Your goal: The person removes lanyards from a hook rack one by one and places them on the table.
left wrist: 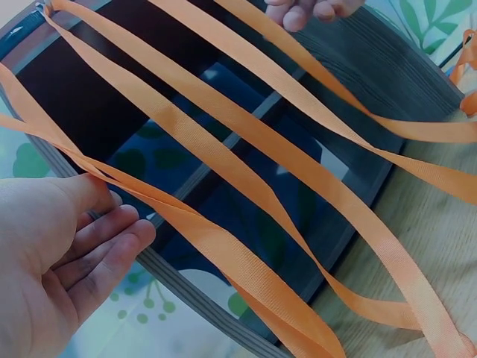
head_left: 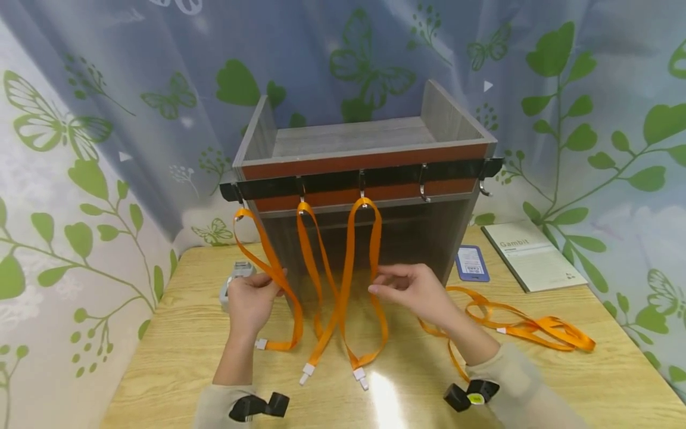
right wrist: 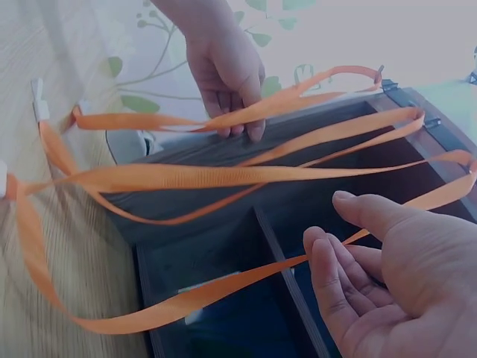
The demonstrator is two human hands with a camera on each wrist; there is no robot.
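Three orange lanyards hang from the left three metal hooks of a black rail on a grey wooden shelf unit. My left hand is at the left lanyard, whose strap runs across the fingertips with the fingers loosely extended. On the third hook, the right lanyard passes behind the fingers of my right hand, the thumb apart from them. Between the hands hangs the middle lanyard, its lower part crossing the right one. White clips end the straps low over the table.
Two more hooks on the right carry nothing. Right of the unit lie a blue card holder, a notebook and loose orange lanyards on the wooden table. A grey-white object sits partly hidden behind my left hand.
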